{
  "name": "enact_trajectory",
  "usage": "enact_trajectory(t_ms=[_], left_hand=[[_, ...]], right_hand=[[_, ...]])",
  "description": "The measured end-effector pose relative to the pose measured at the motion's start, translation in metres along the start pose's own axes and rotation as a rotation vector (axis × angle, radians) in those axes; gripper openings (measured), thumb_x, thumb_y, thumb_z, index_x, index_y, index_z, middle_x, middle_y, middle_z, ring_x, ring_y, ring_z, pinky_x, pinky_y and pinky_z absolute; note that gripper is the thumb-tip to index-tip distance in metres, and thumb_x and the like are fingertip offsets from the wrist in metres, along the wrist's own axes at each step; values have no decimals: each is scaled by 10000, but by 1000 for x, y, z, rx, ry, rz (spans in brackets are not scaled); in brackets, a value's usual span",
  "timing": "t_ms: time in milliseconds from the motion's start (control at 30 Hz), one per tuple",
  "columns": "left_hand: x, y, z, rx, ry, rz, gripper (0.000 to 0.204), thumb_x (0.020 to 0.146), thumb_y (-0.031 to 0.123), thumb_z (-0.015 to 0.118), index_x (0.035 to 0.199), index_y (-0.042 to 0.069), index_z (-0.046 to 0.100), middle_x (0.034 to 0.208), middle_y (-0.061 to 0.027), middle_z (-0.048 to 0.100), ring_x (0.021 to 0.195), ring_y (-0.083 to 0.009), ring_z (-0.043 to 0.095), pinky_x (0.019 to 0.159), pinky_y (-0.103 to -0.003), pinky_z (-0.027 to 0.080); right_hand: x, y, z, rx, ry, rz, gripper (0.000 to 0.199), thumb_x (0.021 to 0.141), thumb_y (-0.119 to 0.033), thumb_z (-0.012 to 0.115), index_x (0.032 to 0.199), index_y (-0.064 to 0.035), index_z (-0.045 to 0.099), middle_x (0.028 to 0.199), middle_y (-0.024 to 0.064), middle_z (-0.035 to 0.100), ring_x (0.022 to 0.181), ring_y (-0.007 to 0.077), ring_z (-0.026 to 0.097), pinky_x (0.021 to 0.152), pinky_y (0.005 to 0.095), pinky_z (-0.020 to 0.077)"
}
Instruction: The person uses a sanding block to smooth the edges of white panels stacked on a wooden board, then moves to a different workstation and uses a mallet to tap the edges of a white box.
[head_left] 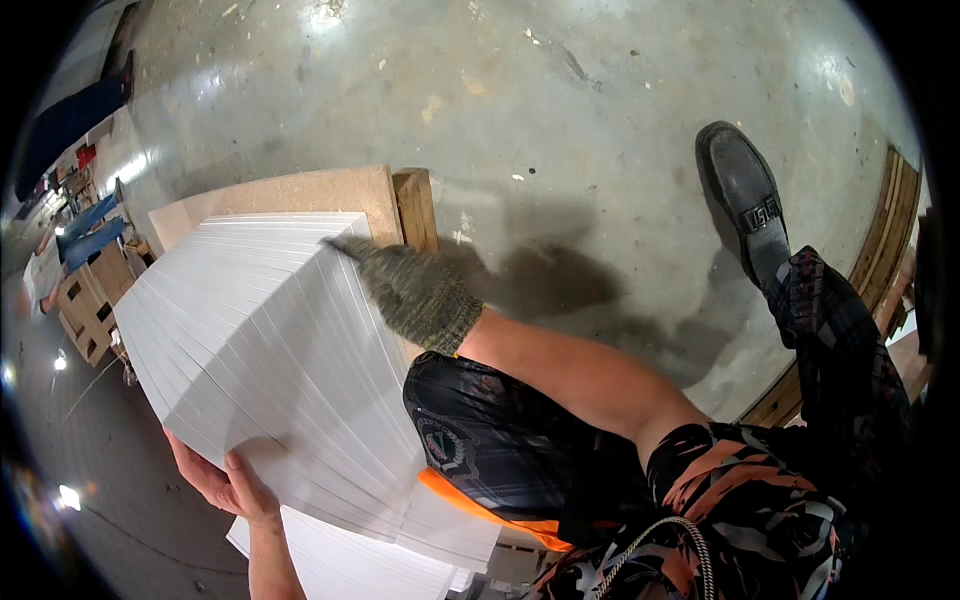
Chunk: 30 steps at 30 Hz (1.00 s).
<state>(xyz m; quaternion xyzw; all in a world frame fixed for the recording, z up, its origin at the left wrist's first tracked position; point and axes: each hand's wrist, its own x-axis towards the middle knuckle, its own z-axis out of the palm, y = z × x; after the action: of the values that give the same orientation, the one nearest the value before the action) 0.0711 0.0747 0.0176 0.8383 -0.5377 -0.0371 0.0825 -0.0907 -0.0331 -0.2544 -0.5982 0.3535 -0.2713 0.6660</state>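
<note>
Tall white boards or panels (230,320) are stacked in a block, with thin lines between the layers. My left hand (225,480), bare, grips the block's near left corner, thumb on the front face and fingers around the edge. At the far right corner is my right hand (415,295) in a grey-green knitted glove, its fingers drawn together against the top edge. A dark, narrow tip shows at these fingers; whether it is a tool or a fingertip I cannot tell. A second white stack (350,560) shows below, near my body.
A brown board (300,190) and a wooden block (415,210) lie beyond the stack. My leg and shoe (740,180) reach out on the concrete floor (560,100) at right. Wooden pallet edges (885,240) stand at far right. Another person (95,235) and boxes are at left.
</note>
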Motion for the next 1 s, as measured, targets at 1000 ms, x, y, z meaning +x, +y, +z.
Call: enact_trajectory(t_ms=[1000], left_hand=[[1,-2,-5,-5,3,-18,675,926,382,557,1469,73,300,1442,-117,384,1327,-222,364,1097,-445,292]], right_hand=[[3,6,14,-180,-58,11,536,929,-201,512,1439,-120,366,744,164,635,588,291,622,521,432,496]])
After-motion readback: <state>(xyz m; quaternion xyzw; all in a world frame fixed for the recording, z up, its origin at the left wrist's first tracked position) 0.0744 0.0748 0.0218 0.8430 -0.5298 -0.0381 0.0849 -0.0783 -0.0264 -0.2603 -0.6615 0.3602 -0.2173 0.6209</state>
